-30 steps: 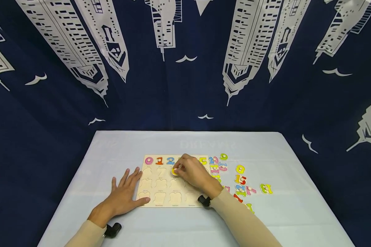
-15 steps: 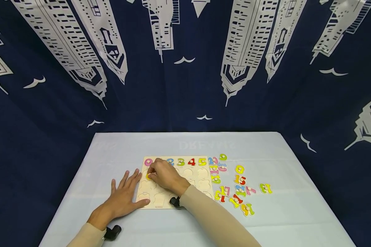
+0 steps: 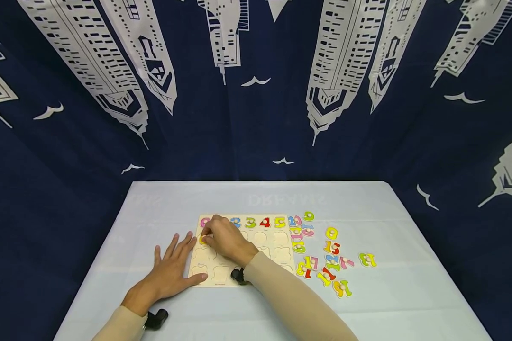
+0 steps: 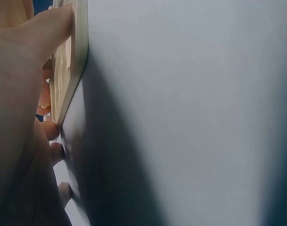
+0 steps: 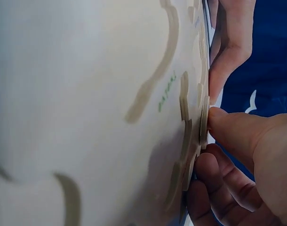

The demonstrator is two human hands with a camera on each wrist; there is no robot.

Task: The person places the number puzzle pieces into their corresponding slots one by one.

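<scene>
1. Type of place: a tabletop recording corner is indicated; whether it is set up in a home, an office or a lab cannot be determined.
2. Backdrop: the space behind and beside the table is enclosed by a dark blue cloth (image 3: 234, 128), on which pale inverted buildings (image 3: 345, 57) and birds (image 3: 256, 81) are printed.
3. Work surface: a plain white table (image 3: 409, 293) is placed against the cloth; faint inverted lettering (image 3: 286, 200) is seen near its far edge.
4. Recording equipment: small black wrist-worn devices (image 3: 156, 319) are seen, one beside each beige sleeve (image 3: 298, 298).
</scene>
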